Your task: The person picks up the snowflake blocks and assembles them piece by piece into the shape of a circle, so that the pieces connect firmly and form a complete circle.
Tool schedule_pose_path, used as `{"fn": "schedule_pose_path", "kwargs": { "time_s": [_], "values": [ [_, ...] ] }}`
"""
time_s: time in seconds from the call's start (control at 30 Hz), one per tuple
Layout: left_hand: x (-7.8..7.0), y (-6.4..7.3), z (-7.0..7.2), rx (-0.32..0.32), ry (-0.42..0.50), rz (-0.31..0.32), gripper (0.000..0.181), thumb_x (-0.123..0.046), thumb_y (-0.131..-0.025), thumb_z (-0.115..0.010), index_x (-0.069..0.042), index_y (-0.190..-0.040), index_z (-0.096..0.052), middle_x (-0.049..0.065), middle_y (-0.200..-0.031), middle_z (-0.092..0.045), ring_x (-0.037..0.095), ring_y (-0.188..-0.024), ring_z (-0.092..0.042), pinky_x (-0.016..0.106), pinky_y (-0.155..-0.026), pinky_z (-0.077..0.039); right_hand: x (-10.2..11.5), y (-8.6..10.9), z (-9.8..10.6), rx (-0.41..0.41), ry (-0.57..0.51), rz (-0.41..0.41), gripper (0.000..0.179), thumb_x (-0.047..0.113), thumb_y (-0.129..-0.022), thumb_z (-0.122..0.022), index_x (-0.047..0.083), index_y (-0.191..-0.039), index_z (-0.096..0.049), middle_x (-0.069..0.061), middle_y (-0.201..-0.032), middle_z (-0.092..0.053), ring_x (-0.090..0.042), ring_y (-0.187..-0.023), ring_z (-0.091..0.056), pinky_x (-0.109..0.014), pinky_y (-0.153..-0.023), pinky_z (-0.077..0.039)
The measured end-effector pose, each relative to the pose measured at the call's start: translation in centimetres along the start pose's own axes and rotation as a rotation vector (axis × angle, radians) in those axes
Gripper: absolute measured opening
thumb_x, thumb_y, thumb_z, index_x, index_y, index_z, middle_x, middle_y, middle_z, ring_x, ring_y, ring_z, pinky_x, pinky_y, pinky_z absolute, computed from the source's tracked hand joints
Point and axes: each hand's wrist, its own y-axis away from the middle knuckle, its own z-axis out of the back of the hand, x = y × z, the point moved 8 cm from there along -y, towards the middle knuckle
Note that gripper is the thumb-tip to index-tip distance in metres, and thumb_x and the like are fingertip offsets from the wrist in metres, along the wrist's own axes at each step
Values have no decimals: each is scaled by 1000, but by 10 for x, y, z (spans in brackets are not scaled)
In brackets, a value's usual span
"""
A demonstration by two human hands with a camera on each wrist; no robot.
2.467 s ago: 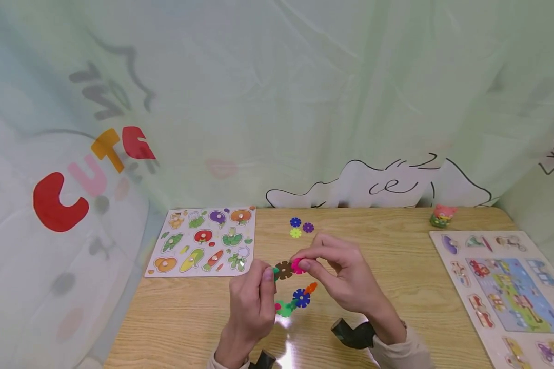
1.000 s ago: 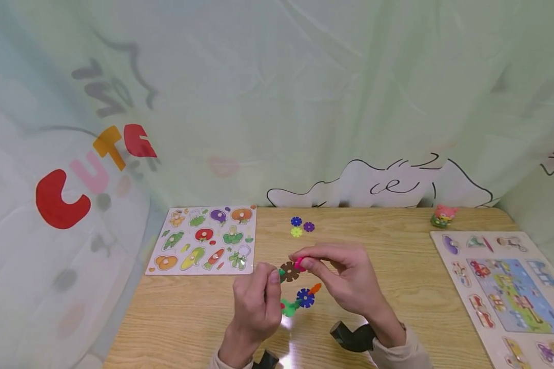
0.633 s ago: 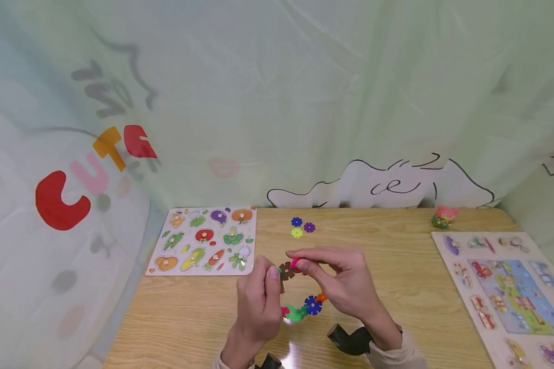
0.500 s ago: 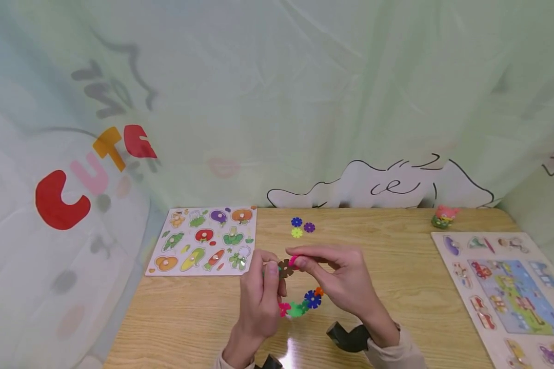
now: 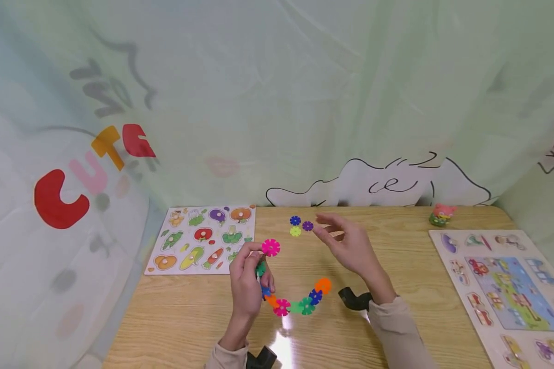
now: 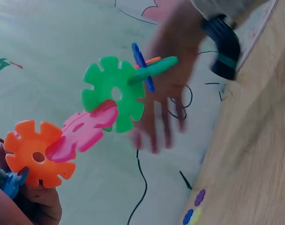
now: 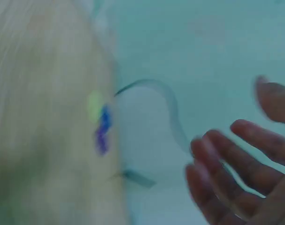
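Observation:
A curved chain of notched, flower-shaped interlocking discs hangs from my left hand (image 5: pixel 245 287), which pinches it near its upper end. A pink disc (image 5: pixel 271 247) tops the chain, just above the fingertips; an orange disc (image 5: pixel 323 285) forms the far right end. Part of the chain is hidden behind the fingers. The left wrist view shows its light green disc (image 6: pixel 102 79) and another orange disc (image 6: pixel 25 150) close up. My right hand (image 5: pixel 353 248) holds nothing, its fingers apart and loosely bent. Nearest to it lies a loose purple disc (image 5: pixel 308 226), beside blue (image 5: pixel 295 220) and yellow-green (image 5: pixel 295 231) ones.
A vegetable puzzle board (image 5: pixel 191 264) lies at the back left of the wooden table (image 5: pixel 397 230). On the right is a vehicle puzzle board (image 5: pixel 485 251), with a small pink-headed figurine (image 5: pixel 441 214) behind it. A printed curtain (image 5: pixel 304 102) stands along the back edge.
My right hand has let go of the pink disc and moved up and right toward the loose discs. My left hand has shifted left with the chain, which now hangs more spread out.

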Motion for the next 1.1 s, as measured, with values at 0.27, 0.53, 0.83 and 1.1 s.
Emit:
{"fn": "schedule_pose_path", "kwargs": {
  "time_s": [0.27,0.53,0.83,1.1],
  "values": [
    [13,-5,10,-69,75,82,28,-2,-102,-24,2,-94,-51,2,-52,-41,14,-38,-44,25,-39,-49,-57,-8,-57,253,284,13,57,4,-102,-64,-1,-156,-47,-32,-165,-36,-61,-150,-31,-81,-118,-27],
    [14,-4,11,-86,40,53,32,-4,-104,-27,15,-96,-50,-1,-57,-47,6,-40,-46,25,-36,-47,-58,-9,-97,452,410,27,55,10,-105,-62,3,-157,-48,-19,-167,-41,-52,-160,-18,-77,-123,-23],
    [9,-6,9,-71,45,21,36,-14,-112,-39,12,-89,-46,-1,-61,-50,6,-39,-47,23,-35,-47,-59,-13,-74,263,405,-100,15,7,-90,-84,7,-105,-82,-8,-100,-78,-27,-96,-64,-46,-90,-62],
    [6,-4,5,-44,8,32,32,-11,-112,-41,9,-89,-49,1,-63,-50,8,-39,-48,23,-36,-47,-68,-10,-71,272,375,-192,14,9,-92,-83,6,-103,-76,-4,-95,-69,-18,-85,-62,-39,-83,-62]
  ]
}}
